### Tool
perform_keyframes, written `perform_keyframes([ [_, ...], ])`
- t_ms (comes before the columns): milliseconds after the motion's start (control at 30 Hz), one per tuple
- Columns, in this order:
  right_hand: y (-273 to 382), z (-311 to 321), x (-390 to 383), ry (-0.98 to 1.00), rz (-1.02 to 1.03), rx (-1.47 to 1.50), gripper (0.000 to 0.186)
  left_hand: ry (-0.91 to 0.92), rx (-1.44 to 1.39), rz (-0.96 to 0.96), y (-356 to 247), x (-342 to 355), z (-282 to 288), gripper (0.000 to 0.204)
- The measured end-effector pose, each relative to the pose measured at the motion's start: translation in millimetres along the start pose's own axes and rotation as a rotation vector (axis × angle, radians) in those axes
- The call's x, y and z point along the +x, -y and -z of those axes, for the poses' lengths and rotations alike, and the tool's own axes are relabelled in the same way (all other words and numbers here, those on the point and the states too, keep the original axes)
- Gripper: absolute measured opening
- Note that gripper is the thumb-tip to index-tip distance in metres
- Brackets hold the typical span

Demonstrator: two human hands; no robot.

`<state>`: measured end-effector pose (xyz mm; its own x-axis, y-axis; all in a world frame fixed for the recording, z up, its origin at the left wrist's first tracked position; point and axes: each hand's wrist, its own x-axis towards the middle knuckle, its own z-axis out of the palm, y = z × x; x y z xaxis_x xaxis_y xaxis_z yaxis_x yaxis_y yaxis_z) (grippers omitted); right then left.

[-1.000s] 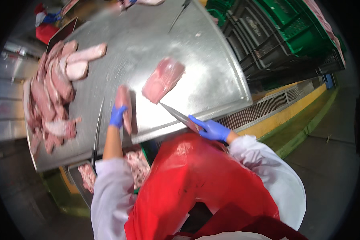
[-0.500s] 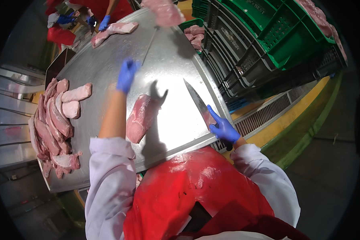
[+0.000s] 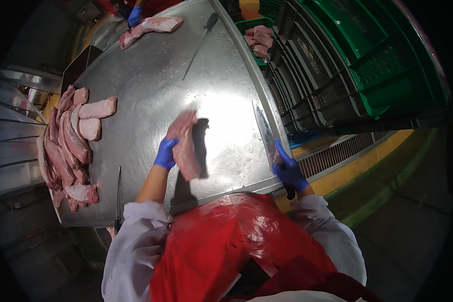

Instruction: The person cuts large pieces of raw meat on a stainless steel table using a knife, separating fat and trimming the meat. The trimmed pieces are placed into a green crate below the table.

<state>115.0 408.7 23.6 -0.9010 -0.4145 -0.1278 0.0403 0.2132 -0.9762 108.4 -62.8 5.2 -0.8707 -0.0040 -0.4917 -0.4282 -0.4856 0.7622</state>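
My left hand [image 3: 166, 152], in a blue glove, is closed on the side of a pink cut of raw meat [image 3: 187, 148]. The cut is slightly blurred and tilted above the steel table [image 3: 136, 116], its shadow falling to the right of it. By the table's right edge, my gloved right hand [image 3: 290, 172] grips a long knife [image 3: 265, 128]. Its index finger stretches along the knife, and the blade points away from me over the table. Part of the dark handle shows below the hand.
Several meat strips [image 3: 65, 151] are heaped at the table's left. A sharpening steel [image 3: 200, 48] lies farther back; a thin dark-handled tool [image 3: 118, 199] lies by my left sleeve. Another person's gloved hand [image 3: 135, 16] touches a long cut [image 3: 151, 30]. Crates [image 3: 317, 70] stand right.
My left hand has come back toward me and taken hold of the cut, turning it. My right hand has shifted slightly nearer with the knife. The blurred piece at the far edge is gone from view.
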Motion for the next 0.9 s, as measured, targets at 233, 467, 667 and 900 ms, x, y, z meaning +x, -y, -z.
perform_keyframes([
  [233,0.5,-47.0,39.4,0.053,0.128,-0.220,0.071,0.331,-0.086,-0.247,-216.1,159.3,-209.1,0.031],
  [467,36.4,-107.5,17.3,0.059,-0.298,0.028,0.081,-0.261,0.954,-0.825,-174.5,207.5,9.3,0.083],
  [667,51.4,-159.2,10.4,0.008,-0.329,-0.167,0.083,-0.517,1.867,-0.099,-241.1,116.4,268.7,0.062],
  [900,86.4,-213.1,13.8,-0.002,-0.490,-0.071,0.086,-0.318,2.148,-0.294,-285.9,163.9,415.7,0.091],
])
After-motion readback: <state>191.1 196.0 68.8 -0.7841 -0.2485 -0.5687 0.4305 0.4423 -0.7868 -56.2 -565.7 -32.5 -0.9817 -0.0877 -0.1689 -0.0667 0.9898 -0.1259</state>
